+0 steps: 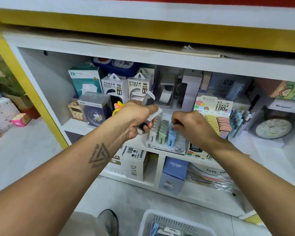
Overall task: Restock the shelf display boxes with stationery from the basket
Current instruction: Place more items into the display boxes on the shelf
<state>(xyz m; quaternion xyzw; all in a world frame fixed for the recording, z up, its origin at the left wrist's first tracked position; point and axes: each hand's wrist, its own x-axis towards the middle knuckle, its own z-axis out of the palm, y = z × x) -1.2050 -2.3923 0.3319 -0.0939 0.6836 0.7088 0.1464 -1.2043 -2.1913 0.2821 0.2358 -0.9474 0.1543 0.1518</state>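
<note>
mid-restock: left hand (134, 116) fingers gripped a stack of lead packs (150, 106), right hand (191, 126) fingers pinched one into the half-filled display box (167, 147) on the shelf, basket (148, 218) below held more.

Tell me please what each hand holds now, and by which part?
The left hand grips a bundle of slim lead cases around their lower half. The right hand pinches the top of a blue case in the display box.
</note>
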